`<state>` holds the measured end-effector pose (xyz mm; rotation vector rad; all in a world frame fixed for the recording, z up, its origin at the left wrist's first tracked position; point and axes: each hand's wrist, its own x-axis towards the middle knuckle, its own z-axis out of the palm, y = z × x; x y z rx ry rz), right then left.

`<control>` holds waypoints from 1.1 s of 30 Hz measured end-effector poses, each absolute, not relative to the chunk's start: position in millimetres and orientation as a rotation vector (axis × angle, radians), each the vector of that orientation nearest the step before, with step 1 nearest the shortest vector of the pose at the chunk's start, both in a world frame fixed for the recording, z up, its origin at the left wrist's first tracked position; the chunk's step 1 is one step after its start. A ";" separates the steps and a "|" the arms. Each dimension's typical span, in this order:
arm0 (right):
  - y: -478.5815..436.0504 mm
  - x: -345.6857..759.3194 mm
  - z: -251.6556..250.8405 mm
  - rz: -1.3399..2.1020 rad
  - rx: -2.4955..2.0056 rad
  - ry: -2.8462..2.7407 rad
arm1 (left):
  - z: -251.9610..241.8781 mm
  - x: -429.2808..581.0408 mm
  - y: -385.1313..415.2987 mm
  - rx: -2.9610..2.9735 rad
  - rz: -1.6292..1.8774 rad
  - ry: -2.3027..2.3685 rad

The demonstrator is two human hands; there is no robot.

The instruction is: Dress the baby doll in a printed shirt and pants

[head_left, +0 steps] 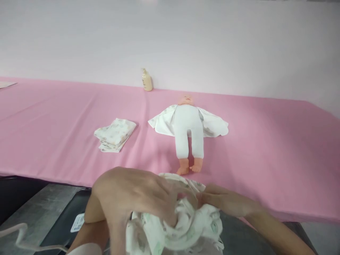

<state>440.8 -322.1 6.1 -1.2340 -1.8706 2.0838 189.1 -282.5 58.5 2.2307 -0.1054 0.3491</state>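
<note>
Crumpled cloth point(183, 235), white with pale green prints, lies nearest, bunched in soft, thick folds before the smooth pink table cover point(265, 152). The left hand point(135, 193) curves its fingers over this cloth; the right hand point(227, 201) meets its far right edge. Whether either hand grasps, I cannot tell. Beyond, a doll point(187, 120) in white clothing lies between a flat, folded print point(116, 134) and bare pink fabric.

Bundle point(195, 232) of seemingly matt cloth
</note>
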 end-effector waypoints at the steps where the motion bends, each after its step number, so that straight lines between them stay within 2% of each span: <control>1: -319.9 444.5 11.5 2.018 -1.256 -1.898 | 63.5 187.8 -281.2 2.287 0.329 -0.008; 9: -309.9 479.6 56.1 1.034 -1.383 -2.348 | 76.6 187.0 -260.9 2.691 0.412 0.777; 14: -302.8 481.3 51.1 0.295 -1.268 -2.353 | 59.2 201.4 -242.3 2.878 0.713 0.979; 22: -287.1 482.7 31.5 -0.249 -1.284 -2.335 | 36.2 204.4 -225.2 2.943 0.747 1.081; 25: -281.8 491.5 31.1 -0.272 -1.322 -2.313 | 31.1 198.7 -223.0 2.894 0.692 1.193; 30: -271.7 481.4 15.6 0.150 -1.397 -2.305 | 18.4 196.9 -216.2 2.676 0.590 1.130; 33: -263.5 458.8 -11.7 0.248 -1.298 -2.401 | 13.5 198.2 -213.1 2.605 0.560 1.096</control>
